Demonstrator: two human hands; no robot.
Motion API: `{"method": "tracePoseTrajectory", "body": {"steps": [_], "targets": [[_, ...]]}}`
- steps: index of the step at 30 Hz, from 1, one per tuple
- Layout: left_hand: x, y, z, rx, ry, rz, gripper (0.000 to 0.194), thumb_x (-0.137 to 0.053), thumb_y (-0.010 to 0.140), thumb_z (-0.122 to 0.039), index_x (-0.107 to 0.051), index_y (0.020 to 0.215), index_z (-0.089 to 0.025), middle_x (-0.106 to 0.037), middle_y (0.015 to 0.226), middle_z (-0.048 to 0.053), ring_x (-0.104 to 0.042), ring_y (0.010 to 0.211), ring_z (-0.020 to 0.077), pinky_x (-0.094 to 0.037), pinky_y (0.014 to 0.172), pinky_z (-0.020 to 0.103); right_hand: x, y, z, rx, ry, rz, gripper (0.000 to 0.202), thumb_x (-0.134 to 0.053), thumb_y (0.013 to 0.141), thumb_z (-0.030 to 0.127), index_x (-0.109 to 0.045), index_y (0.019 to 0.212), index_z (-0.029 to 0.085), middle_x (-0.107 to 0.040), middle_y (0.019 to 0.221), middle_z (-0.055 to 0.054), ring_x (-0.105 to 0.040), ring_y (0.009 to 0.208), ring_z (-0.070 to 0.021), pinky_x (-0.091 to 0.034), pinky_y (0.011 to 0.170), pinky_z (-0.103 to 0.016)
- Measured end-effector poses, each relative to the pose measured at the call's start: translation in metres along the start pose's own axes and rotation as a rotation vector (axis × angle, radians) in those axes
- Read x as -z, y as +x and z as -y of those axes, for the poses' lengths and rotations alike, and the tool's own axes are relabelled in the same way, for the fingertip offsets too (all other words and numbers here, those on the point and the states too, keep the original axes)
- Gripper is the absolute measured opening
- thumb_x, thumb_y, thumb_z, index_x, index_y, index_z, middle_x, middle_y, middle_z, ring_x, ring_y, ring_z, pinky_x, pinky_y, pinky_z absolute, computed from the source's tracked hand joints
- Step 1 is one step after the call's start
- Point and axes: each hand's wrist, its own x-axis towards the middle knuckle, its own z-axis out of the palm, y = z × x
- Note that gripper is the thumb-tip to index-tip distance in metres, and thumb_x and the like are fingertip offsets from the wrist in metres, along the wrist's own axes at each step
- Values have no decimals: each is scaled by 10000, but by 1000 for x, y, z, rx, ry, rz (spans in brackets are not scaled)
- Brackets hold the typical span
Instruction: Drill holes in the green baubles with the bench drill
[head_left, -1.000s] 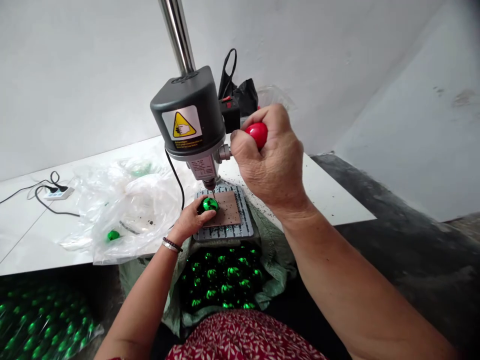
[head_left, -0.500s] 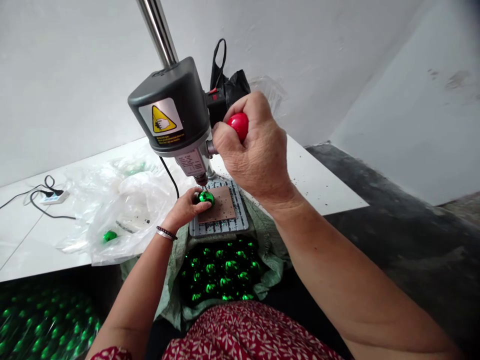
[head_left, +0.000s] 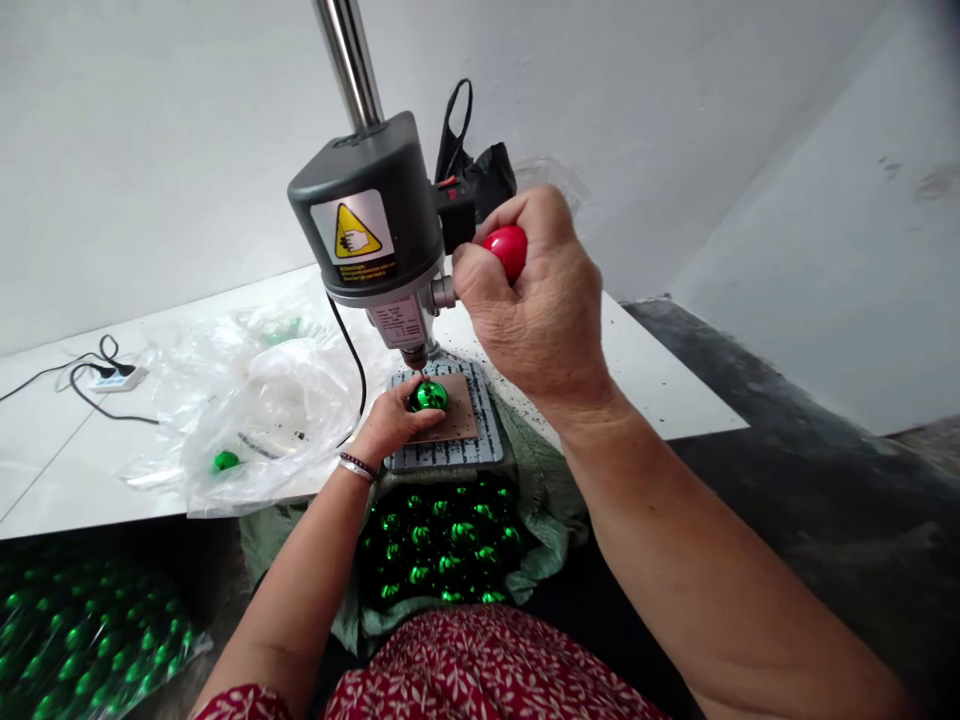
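A shiny green ball (head_left: 429, 398) sits on a brown board (head_left: 459, 412) on the drill press's grooved base (head_left: 491, 430). My left hand (head_left: 394, 418) grips it from the left, thumb in front and fingers behind. Right above the ball is the bit (head_left: 424, 374) of the dark grey drill press (head_left: 360, 210); whether it has entered the ball I cannot tell. My right hand (head_left: 536, 310) is wrapped round the red knob (head_left: 507, 250) of the feed lever, at the right of the drill head.
Many green balls (head_left: 450, 540) fill a green woven sack (head_left: 540, 545) below the base. Clear plastic bags (head_left: 277, 400) and a loose green piece (head_left: 225, 461) lie at left, near a power strip (head_left: 118, 378). Another bag of balls (head_left: 90, 630) stands lower left. A black bag (head_left: 491, 180) is behind.
The whole view has shifted, so the drill press and both hands appear a little further right. Both hands keep their holds on the ball and the lever knob.
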Motion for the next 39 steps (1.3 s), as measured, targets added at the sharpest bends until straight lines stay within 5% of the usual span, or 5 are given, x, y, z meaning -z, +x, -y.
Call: {"method": "tracePoseTrajectory", "body": {"steps": [10,27,33,39], "targets": [[-7,0,6,22,-136,14,738,-783,644,-291,-559,1332,-150,-692,1107,60,-623,1030,238,-471,970,372,5,-4,3,-71,-8,-8,146,-551,836,330,-452,818,224,-530,732,31,-457,602,-79,-417,568,-233],[-12,-21,6,4,63,-176,413,-688,751,-382,-652,1115,-190,-694,953,42,-615,871,216,-465,820,333,3,-8,2,-50,10,6,167,-517,854,351,-422,827,217,-484,735,32,-439,614,-74,-418,610,-240],[2,-2,18,56,-176,-90,573,-720,697,-432,-632,1213,-200,-693,1073,47,-610,972,212,-464,890,324,3,-7,1,-38,-22,-9,168,-516,847,350,-416,825,216,-472,753,18,-418,637,-81,-415,621,-234],[11,3,4,147,-253,27,528,-685,683,-403,-670,1162,-183,-697,891,18,-569,761,151,-460,724,274,5,-5,5,-68,-6,31,193,-539,842,304,-369,801,222,-455,753,10,-408,645,-92,-415,625,-222]]}}
